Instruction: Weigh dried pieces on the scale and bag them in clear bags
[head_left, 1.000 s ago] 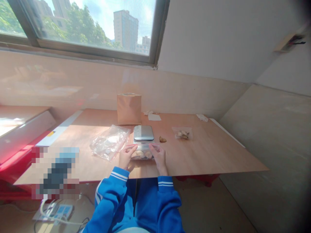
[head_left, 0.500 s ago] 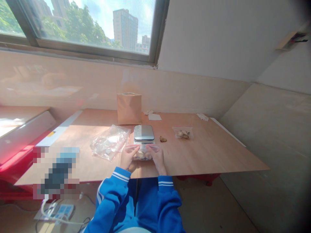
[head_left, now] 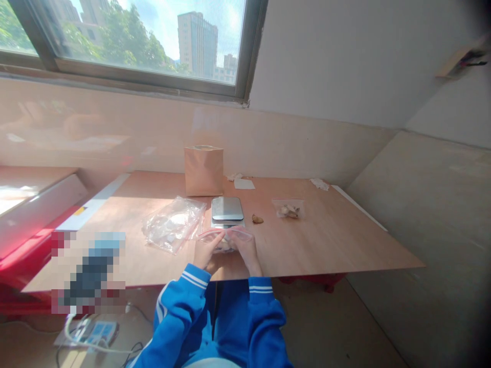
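A clear zip bag [head_left: 225,246] with a red-edged top and pale brown pieces inside is held at the table's near side. My left hand [head_left: 207,249] pinches its top strip from the left. From the right, my right hand [head_left: 244,249] pinches the same strip, the two thumbs close together near the middle. Directly beyond the bag sits a kitchen scale [head_left: 227,209] with a bare silver plate. To the right of the scale lies one loose brown piece [head_left: 257,219], perhaps dried mushroom. Farther right rests another zip bag [head_left: 288,209] with similar pieces.
A brown paper bag [head_left: 204,171] stands upright behind the scale. Several clear plastic bags [head_left: 174,225] lie in a pile on the left. A white paper [head_left: 244,184] and crumpled scraps [head_left: 319,184] lie along the back. A power strip [head_left: 102,333] with cables is on the floor.
My two hands have moved closer together along the top strip of the bag, the thumbs now nearly meeting at its middle. Other things on the table stay put.
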`<action>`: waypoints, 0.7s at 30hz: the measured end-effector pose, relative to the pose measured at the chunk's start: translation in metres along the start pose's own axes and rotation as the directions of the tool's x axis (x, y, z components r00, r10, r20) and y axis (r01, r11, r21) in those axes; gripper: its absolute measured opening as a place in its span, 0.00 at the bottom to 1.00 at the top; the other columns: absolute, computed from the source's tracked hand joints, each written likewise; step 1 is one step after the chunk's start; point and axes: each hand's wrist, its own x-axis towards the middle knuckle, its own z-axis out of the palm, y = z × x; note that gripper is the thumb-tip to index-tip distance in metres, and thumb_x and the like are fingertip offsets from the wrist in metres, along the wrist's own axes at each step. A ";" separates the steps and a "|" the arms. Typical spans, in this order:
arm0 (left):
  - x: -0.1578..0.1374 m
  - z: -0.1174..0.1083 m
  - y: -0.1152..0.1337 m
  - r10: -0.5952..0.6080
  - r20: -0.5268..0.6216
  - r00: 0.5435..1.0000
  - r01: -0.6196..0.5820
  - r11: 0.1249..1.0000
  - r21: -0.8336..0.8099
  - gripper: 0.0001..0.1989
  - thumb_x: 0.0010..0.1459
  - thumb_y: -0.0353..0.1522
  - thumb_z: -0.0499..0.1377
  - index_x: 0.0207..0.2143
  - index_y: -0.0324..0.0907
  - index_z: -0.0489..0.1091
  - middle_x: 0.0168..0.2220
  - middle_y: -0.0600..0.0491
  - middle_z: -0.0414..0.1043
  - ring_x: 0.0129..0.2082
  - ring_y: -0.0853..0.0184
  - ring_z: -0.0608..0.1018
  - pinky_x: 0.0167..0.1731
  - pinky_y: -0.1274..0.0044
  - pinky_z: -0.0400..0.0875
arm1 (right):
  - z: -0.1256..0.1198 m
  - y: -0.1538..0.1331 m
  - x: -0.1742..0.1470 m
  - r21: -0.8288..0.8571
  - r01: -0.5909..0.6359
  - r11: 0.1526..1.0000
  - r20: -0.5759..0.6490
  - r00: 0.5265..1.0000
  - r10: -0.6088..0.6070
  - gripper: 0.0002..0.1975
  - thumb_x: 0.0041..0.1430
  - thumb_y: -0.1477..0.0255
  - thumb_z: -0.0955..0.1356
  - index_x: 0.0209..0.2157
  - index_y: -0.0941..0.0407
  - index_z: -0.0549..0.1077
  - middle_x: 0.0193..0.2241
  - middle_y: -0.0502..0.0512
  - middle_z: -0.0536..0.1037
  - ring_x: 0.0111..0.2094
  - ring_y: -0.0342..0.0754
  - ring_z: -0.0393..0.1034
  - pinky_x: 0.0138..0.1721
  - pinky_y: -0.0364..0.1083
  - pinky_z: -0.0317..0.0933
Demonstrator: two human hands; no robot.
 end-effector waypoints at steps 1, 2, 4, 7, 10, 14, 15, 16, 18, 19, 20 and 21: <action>-0.001 0.001 0.000 0.006 -0.008 1.000 -0.006 1.000 0.006 0.17 0.41 0.42 0.70 0.28 0.38 0.78 0.26 0.50 0.79 0.29 0.62 0.80 0.34 0.72 0.77 | 0.000 0.000 0.000 -0.032 0.044 0.999 -0.020 0.999 -0.044 0.10 0.53 0.61 0.72 0.28 0.53 0.79 0.30 0.53 0.79 0.35 0.49 0.73 0.40 0.48 0.68; -0.002 0.002 0.000 0.018 -0.019 1.000 -0.018 1.000 0.009 0.17 0.42 0.42 0.69 0.28 0.38 0.78 0.26 0.50 0.79 0.30 0.62 0.81 0.34 0.72 0.77 | 0.000 0.000 0.001 -0.065 0.087 0.994 -0.035 0.995 -0.089 0.09 0.53 0.62 0.72 0.28 0.53 0.79 0.30 0.53 0.79 0.36 0.50 0.73 0.42 0.48 0.67; -0.003 0.004 0.001 0.054 -0.023 0.998 -0.054 0.999 0.007 0.16 0.43 0.42 0.69 0.30 0.39 0.78 0.26 0.51 0.79 0.30 0.62 0.81 0.34 0.72 0.76 | 0.000 0.000 0.002 -0.114 0.146 0.983 -0.046 0.987 -0.152 0.08 0.54 0.63 0.71 0.27 0.53 0.78 0.31 0.54 0.77 0.38 0.50 0.72 0.45 0.49 0.66; -0.004 0.005 0.003 0.094 -0.012 0.995 -0.094 0.996 0.006 0.15 0.44 0.42 0.68 0.30 0.40 0.76 0.27 0.51 0.78 0.31 0.62 0.80 0.35 0.72 0.76 | 0.000 0.001 0.003 -0.119 0.167 0.979 -0.030 0.985 -0.171 0.09 0.55 0.64 0.71 0.27 0.53 0.78 0.32 0.54 0.76 0.39 0.49 0.71 0.46 0.49 0.65; -0.003 0.004 0.003 0.088 -0.017 0.996 -0.088 0.996 -0.002 0.14 0.45 0.41 0.68 0.30 0.42 0.75 0.26 0.53 0.77 0.29 0.63 0.80 0.34 0.73 0.76 | 0.001 0.003 0.002 -0.090 0.164 0.982 0.012 0.986 -0.163 0.08 0.56 0.63 0.71 0.29 0.53 0.79 0.34 0.54 0.77 0.40 0.49 0.71 0.48 0.49 0.65; 0.000 0.000 -0.003 0.131 0.016 0.991 -0.132 0.991 0.016 0.13 0.48 0.40 0.67 0.31 0.41 0.75 0.29 0.53 0.77 0.32 0.65 0.80 0.37 0.74 0.76 | 0.002 0.007 0.001 -0.062 0.134 0.989 0.013 0.991 -0.134 0.08 0.55 0.62 0.71 0.31 0.53 0.79 0.36 0.53 0.77 0.40 0.48 0.71 0.47 0.48 0.66; 0.000 0.000 -0.006 0.136 0.018 0.991 -0.136 0.990 0.023 0.12 0.48 0.40 0.67 0.31 0.41 0.76 0.29 0.53 0.77 0.32 0.65 0.80 0.37 0.74 0.76 | 0.003 0.007 0.001 -0.059 0.125 0.990 0.006 0.992 -0.125 0.09 0.55 0.62 0.72 0.30 0.53 0.79 0.35 0.53 0.77 0.39 0.48 0.71 0.46 0.48 0.66; 0.001 -0.001 -0.008 0.137 0.014 0.990 -0.137 0.990 0.028 0.12 0.49 0.40 0.67 0.31 0.41 0.76 0.29 0.52 0.78 0.33 0.65 0.80 0.37 0.75 0.75 | 0.003 0.008 0.001 -0.058 0.118 0.991 -0.001 0.993 -0.119 0.09 0.54 0.62 0.72 0.29 0.53 0.79 0.35 0.53 0.77 0.39 0.48 0.71 0.45 0.47 0.67; 0.003 -0.002 -0.011 0.137 -0.004 0.991 -0.136 0.990 0.041 0.12 0.49 0.40 0.67 0.31 0.40 0.77 0.30 0.51 0.78 0.33 0.65 0.80 0.38 0.75 0.75 | 0.004 0.007 0.000 -0.064 0.116 0.991 -0.015 0.993 -0.117 0.09 0.54 0.62 0.72 0.28 0.53 0.79 0.33 0.53 0.77 0.38 0.48 0.71 0.45 0.48 0.66; 0.003 -0.001 -0.011 0.140 -0.014 0.990 -0.140 0.989 0.046 0.12 0.49 0.39 0.67 0.31 0.40 0.77 0.30 0.51 0.79 0.34 0.64 0.80 0.39 0.75 0.75 | 0.005 0.006 0.001 -0.067 0.118 0.991 -0.021 0.993 -0.119 0.09 0.54 0.62 0.71 0.28 0.53 0.78 0.32 0.53 0.77 0.37 0.48 0.71 0.45 0.48 0.66; 0.003 -0.001 -0.010 0.144 -0.026 0.989 -0.142 0.989 0.046 0.12 0.48 0.39 0.67 0.31 0.40 0.77 0.31 0.50 0.79 0.35 0.64 0.80 0.39 0.74 0.75 | 0.006 0.005 0.001 -0.070 0.121 0.990 -0.029 0.992 -0.124 0.09 0.55 0.62 0.71 0.28 0.53 0.79 0.32 0.53 0.77 0.37 0.48 0.71 0.44 0.48 0.66; 0.003 0.000 -0.009 0.143 -0.039 0.989 -0.141 0.989 0.041 0.13 0.47 0.39 0.68 0.31 0.39 0.78 0.31 0.50 0.79 0.35 0.63 0.80 0.39 0.74 0.75 | 0.007 0.003 0.000 -0.069 0.124 0.990 -0.041 0.991 -0.127 0.09 0.55 0.63 0.71 0.28 0.53 0.79 0.31 0.53 0.77 0.36 0.48 0.71 0.43 0.48 0.66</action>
